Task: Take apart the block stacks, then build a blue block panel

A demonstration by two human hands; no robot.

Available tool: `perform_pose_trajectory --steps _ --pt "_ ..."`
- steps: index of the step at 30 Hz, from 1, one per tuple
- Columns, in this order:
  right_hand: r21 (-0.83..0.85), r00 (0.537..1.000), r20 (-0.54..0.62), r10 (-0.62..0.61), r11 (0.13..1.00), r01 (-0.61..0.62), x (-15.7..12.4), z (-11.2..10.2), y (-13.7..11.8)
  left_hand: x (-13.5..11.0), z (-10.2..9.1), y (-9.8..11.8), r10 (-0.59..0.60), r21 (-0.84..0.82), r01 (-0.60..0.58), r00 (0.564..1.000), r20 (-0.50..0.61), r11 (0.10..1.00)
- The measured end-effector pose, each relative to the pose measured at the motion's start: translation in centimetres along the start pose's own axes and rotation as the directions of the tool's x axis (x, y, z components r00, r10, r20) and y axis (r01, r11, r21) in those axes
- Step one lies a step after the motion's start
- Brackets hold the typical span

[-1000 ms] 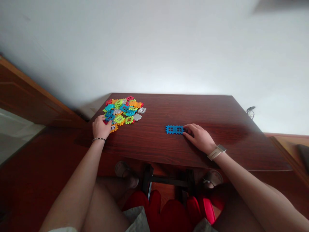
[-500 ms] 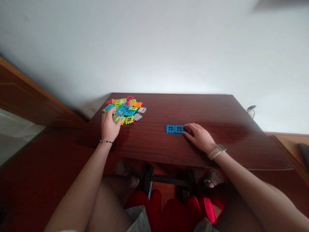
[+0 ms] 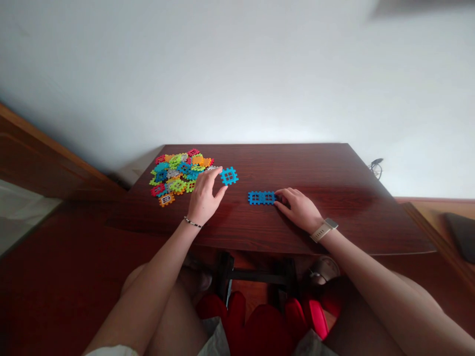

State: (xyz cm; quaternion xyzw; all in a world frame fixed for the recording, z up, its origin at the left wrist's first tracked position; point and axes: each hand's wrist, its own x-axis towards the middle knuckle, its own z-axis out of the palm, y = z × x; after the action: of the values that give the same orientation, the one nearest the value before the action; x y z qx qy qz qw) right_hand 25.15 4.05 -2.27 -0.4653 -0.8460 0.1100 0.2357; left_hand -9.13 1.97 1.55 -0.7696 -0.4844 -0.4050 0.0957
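Left hand (image 3: 205, 197), back upward, pinches one light-blue tile (image 3: 229, 176); right hand (image 3: 298, 208), low at the table (image 3: 315, 168), clamps two joined blue tiles (image 3: 261, 198).

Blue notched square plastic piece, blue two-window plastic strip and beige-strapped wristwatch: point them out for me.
Blue notched square plastic piece (image 3: 229, 176), head view: its window crossbars.
Blue two-window plastic strip (image 3: 261, 198), head view: its solid middle.
Beige-strapped wristwatch (image 3: 321, 232), head view: the strap.

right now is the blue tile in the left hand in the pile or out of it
Out: the left hand grips the blue tile by its edge, to the right of the pile.
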Motion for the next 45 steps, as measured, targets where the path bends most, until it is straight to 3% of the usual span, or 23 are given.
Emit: perform_pose_trajectory --steps 9,15,17,20,24,31,38,45 --pt "0.035 1.000 -0.003 0.023 0.999 -0.023 -0.1 0.0 -0.4 0.0 3.2 3.5 0.049 -0.131 -0.039 0.996 0.069 0.991" --pt "0.290 0.992 -0.096 0.085 0.955 -0.053 0.0 -0.7 -1.5 0.4 3.9 4.8 0.018 -0.189 -0.006 0.998 0.060 0.982" --pt "0.443 0.989 -0.101 0.112 0.895 -0.056 0.2 -0.9 -2.2 0.6 4.1 5.1 0.010 -0.232 -0.001 0.999 0.040 0.973" --pt "0.682 0.987 -0.067 0.143 0.729 -0.059 0.5 -1.0 -2.9 0.7 4.6 5.6 0.018 -0.290 -0.011 1.000 0.021 0.957" --pt "0.840 0.982 -0.044 0.186 0.538 -0.064 1.2 -0.7 -3.2 0.7 5.4 6.5 0.046 -0.335 -0.040 0.999 0.010 0.941" --pt "0.870 0.946 -0.090 0.311 0.487 -0.077 2.2 -0.4 -2.7 0.6 6.1 7.4 0.030 -0.466 -0.013 0.999 0.030 0.885" --pt "0.833 0.948 -0.088 0.304 0.545 -0.097 2.2 -0.9 -2.6 0.8 6.0 6.8 -0.016 -0.558 0.049 0.998 0.063 0.829" --pt "0.881 0.941 -0.097 0.323 0.468 -0.070 2.1 -1.0 -2.8 0.6 5.8 7.0 0.013 -0.556 0.017 0.999 0.050 0.831"
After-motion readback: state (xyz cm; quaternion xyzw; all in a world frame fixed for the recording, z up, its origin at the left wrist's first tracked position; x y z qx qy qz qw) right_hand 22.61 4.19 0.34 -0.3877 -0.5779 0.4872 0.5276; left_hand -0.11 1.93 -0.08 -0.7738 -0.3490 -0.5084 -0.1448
